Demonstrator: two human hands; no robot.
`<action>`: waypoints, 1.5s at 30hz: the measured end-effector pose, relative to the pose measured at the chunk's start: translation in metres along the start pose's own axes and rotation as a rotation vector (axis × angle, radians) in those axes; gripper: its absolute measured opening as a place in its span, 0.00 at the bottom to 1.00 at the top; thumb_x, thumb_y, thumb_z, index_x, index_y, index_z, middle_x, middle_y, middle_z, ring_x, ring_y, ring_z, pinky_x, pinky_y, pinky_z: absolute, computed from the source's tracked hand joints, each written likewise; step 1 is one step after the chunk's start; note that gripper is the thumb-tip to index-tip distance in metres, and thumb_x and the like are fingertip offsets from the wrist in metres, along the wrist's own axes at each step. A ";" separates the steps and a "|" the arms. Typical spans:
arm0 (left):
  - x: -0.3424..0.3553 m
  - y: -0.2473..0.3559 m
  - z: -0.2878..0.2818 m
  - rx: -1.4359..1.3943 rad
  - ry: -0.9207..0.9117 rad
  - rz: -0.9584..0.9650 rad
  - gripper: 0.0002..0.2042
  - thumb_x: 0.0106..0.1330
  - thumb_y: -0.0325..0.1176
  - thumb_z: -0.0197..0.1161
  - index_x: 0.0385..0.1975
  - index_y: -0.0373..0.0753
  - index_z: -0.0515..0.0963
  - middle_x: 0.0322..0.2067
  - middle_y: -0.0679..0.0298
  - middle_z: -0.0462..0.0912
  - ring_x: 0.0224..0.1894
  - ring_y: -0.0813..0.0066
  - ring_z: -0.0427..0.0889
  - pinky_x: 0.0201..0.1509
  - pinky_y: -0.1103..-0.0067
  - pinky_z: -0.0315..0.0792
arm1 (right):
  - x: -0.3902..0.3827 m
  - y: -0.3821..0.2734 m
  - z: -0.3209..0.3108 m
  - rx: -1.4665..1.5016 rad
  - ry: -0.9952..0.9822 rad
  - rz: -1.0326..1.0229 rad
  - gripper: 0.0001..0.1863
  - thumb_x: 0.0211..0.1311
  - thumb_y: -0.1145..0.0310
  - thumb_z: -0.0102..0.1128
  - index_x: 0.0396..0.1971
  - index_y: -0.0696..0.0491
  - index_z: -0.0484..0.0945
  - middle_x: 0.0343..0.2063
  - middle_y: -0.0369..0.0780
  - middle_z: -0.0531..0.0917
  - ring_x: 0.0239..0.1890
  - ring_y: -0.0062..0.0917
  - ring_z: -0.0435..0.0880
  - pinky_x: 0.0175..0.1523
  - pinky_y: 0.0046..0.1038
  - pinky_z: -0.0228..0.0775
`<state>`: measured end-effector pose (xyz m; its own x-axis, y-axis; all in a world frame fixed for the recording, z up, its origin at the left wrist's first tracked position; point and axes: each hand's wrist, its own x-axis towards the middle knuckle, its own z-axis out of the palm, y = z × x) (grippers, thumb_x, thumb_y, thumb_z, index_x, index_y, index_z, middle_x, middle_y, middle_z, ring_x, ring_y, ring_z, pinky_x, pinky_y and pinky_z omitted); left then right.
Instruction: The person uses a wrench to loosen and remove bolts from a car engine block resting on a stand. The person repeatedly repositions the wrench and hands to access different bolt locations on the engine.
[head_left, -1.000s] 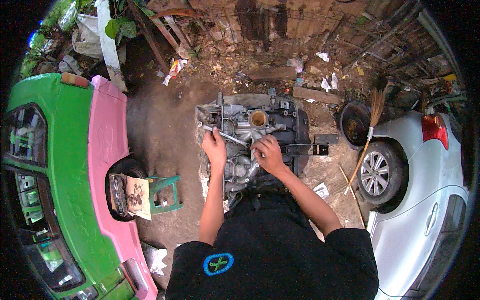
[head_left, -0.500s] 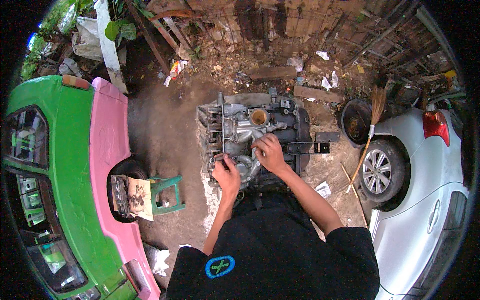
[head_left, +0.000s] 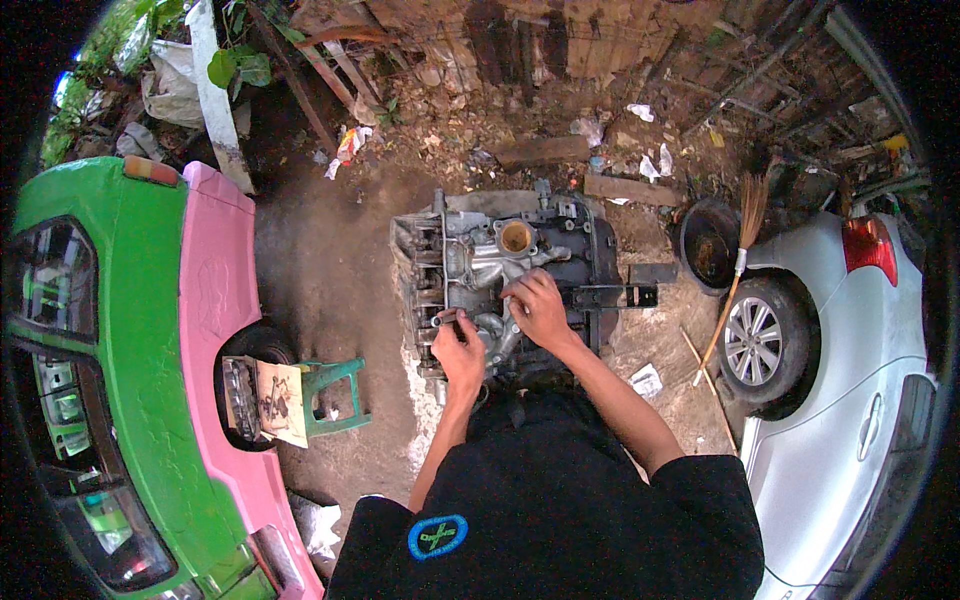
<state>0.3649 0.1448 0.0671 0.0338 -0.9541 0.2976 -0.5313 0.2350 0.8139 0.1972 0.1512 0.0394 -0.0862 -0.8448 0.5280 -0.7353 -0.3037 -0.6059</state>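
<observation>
In front of me lies an engine block point(head_left: 590, 245) with a grey metal intake manifold point(head_left: 487, 270), its round flanged opening point(head_left: 516, 237) facing up. Over the manifold's near left part, my left hand point(head_left: 460, 352) is closed, with a short metal cylindrical piece point(head_left: 444, 319) at its thumb and fingertips. I cannot tell exactly what kind of piece it is. My right hand point(head_left: 540, 308) is at the manifold's pipes, its fingers curled down and pinched together. Whatever those fingertips hold, if anything, is hidden under them.
On the left, a green and pink vehicle point(head_left: 219, 250) stands beside a green plastic stool point(head_left: 345, 395) bearing a cardboard sheet point(head_left: 280, 400) with parts. To the right are a black tub point(head_left: 708, 248), a stick broom point(head_left: 745, 240) and a silver car point(head_left: 830, 380). Litter and planks point(head_left: 635, 190) lie beyond the engine.
My left hand has shifted slightly right, toward my right hand, and its metal piece shows more plainly. My right hand stays nearly in place, fingers still curled at the manifold.
</observation>
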 end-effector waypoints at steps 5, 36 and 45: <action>-0.002 0.003 0.000 0.075 -0.008 0.036 0.07 0.69 0.28 0.59 0.33 0.30 0.76 0.21 0.52 0.80 0.22 0.57 0.82 0.26 0.67 0.73 | 0.001 -0.001 -0.001 0.002 0.008 0.002 0.09 0.49 0.78 0.62 0.31 0.52 0.79 0.32 0.39 0.80 0.42 0.36 0.76 0.53 0.40 0.68; 0.092 -0.029 0.023 0.205 -0.227 -0.142 0.15 0.67 0.35 0.61 0.28 0.25 0.77 0.25 0.36 0.80 0.33 0.35 0.81 0.35 0.54 0.72 | -0.002 0.008 0.001 0.005 -0.039 -0.014 0.10 0.47 0.74 0.64 0.32 0.51 0.80 0.36 0.39 0.81 0.44 0.38 0.77 0.57 0.41 0.68; 0.086 -0.018 0.041 0.233 -0.297 -0.120 0.17 0.68 0.39 0.60 0.30 0.26 0.79 0.26 0.38 0.80 0.34 0.36 0.81 0.37 0.54 0.71 | 0.002 0.002 0.000 0.028 0.028 -0.023 0.09 0.46 0.79 0.62 0.30 0.52 0.80 0.32 0.39 0.80 0.42 0.37 0.76 0.54 0.40 0.69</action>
<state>0.3427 0.0514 0.0575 -0.1214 -0.9924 0.0220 -0.7175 0.1030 0.6889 0.1955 0.1490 0.0388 -0.0883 -0.8252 0.5579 -0.7184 -0.3352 -0.6095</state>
